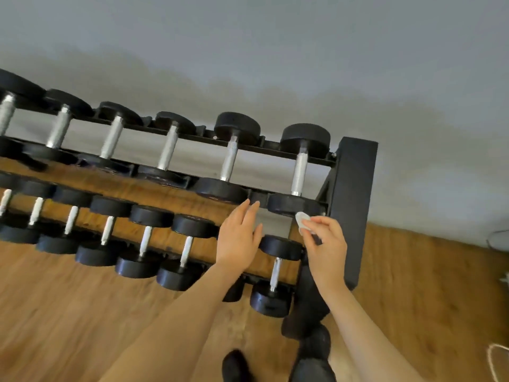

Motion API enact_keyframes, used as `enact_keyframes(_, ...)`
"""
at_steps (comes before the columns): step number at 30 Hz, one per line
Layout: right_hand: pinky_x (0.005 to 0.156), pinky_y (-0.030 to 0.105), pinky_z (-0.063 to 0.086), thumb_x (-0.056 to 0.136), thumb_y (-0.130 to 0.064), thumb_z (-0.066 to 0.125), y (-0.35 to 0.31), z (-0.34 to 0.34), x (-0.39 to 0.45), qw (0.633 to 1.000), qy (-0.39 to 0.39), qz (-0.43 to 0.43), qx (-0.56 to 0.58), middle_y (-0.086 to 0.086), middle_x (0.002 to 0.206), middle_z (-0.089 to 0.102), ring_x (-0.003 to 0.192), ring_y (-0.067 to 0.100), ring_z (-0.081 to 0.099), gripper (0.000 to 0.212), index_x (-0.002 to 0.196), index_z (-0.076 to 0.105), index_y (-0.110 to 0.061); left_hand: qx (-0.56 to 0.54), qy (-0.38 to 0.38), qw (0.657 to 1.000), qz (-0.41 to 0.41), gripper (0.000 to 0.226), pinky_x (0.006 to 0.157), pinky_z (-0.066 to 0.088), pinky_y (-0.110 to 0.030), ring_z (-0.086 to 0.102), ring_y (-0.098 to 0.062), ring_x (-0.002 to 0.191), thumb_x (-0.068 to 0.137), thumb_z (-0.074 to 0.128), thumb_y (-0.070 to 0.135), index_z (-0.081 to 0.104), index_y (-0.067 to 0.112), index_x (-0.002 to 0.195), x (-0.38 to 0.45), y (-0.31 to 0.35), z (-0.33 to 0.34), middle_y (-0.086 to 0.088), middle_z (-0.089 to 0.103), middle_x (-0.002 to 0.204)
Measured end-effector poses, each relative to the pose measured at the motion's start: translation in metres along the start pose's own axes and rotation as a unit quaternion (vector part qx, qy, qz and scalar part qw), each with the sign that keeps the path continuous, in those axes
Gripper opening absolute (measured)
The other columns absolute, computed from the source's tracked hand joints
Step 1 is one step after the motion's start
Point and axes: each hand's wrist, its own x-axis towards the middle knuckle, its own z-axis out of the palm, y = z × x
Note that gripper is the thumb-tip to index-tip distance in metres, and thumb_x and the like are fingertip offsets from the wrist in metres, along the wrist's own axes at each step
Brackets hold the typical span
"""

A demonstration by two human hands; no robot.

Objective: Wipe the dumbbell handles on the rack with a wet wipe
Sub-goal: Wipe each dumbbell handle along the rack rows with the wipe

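Note:
A black two-tier dumbbell rack (354, 205) holds several black dumbbells with silver handles on each tier. My right hand (325, 244) pinches a small folded white wet wipe (302, 222) just below the near head of the upper tier's rightmost dumbbell (299, 172). My left hand (238, 238) hovers with straight fingers in front of the rack, its fingertips near the near head of the second dumbbell from the right (230, 158). The lower tier's rightmost dumbbell (276, 267) lies between my two wrists.
The rack stands on a wooden floor (82, 312) against a pale grey wall (275, 51). The rack's thick black side post rises at the right. Dark feet (237, 365) show at the bottom. A white cord (495, 359) lies at the far right.

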Motion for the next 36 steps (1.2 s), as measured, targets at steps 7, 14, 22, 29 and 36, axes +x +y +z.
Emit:
enact_keyframes(7,0.089,0.009,0.045,0.083,-0.003,0.073,-0.003,0.025,-0.06,0.999,-0.01,0.033,-0.021,-0.001,0.107,0.06,0.098,0.013,0.059,0.019,0.102,0.074,-0.009,-0.012,-0.005,1.0,0.012,0.049,0.11,0.042,-0.046,0.043,-0.027,0.138,0.098,0.059,0.022,0.047,0.014,0.145,-0.033,-0.028,-0.011,-0.012,0.043,0.151)
enact_keyframes(14,0.085,0.004,0.042,0.085,-0.002,0.071,-0.009,0.041,-0.094,0.998,-0.008,0.065,0.009,-0.003,0.105,0.057,0.096,0.012,0.058,0.016,0.101,0.073,-0.004,0.028,-0.023,0.999,0.032,0.048,0.111,0.04,-0.046,0.043,-0.029,0.137,0.1,0.055,0.026,0.045,0.015,0.146,-0.063,-0.05,-0.013,-0.012,0.041,0.153)
enact_keyframes(22,0.082,0.006,0.043,0.085,-0.003,0.071,0.004,0.059,-0.128,0.994,0.033,0.1,-0.034,-0.003,0.101,0.057,0.091,0.015,0.06,0.017,0.102,0.075,-0.007,0.033,-0.05,0.993,0.102,0.047,0.107,0.043,-0.048,0.047,-0.033,0.133,0.098,0.058,0.024,0.05,0.013,0.143,-0.056,-0.074,0.006,-0.016,0.046,0.148)
enact_keyframes(29,0.081,0.002,0.04,0.086,-0.003,0.07,0.007,0.105,-0.145,0.976,0.127,0.167,-0.068,0.002,0.099,0.057,0.089,0.003,0.054,0.014,0.099,0.074,-0.004,0.052,-0.124,0.968,0.213,0.048,0.111,0.036,-0.044,0.043,-0.03,0.136,0.1,0.054,0.028,0.045,0.018,0.146,-0.027,-0.112,0.025,-0.014,0.043,0.151)
enact_keyframes(36,0.08,0.003,0.04,0.086,-0.001,0.069,0.039,0.162,-0.177,0.961,0.152,0.229,-0.029,0.0,0.101,0.055,0.097,-0.007,0.054,0.02,0.104,0.074,-0.007,0.074,-0.132,0.947,0.283,0.05,0.104,0.044,-0.05,0.052,-0.034,0.13,0.093,0.067,0.022,0.053,0.013,0.14,-0.015,-0.171,0.079,-0.017,0.052,0.143)
